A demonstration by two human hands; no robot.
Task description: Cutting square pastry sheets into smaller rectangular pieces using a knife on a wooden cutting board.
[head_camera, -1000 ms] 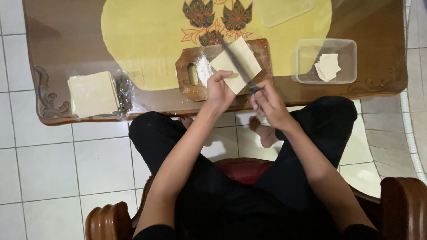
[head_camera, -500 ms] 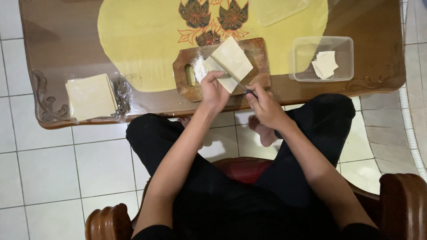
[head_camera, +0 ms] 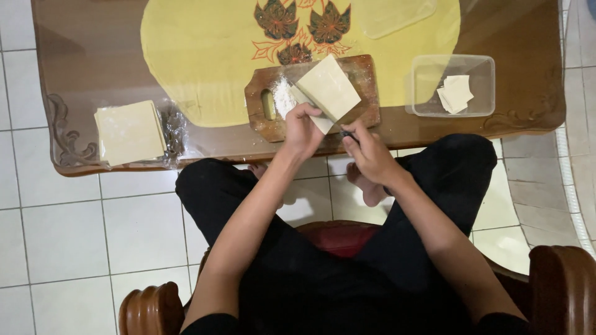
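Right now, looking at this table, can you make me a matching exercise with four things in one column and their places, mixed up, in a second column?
Things:
1. cutting board
2. plastic tub
3. wrapper stack
4. left hand

Places:
A. at the table's left end, on clear plastic
B. at the board's near edge, on the top wrapper
C. at the table's right end, with a few cut pieces inside
D. in the middle, partly on the yellow mat

Pairs: 1-D, 2-C, 3-A, 4-B
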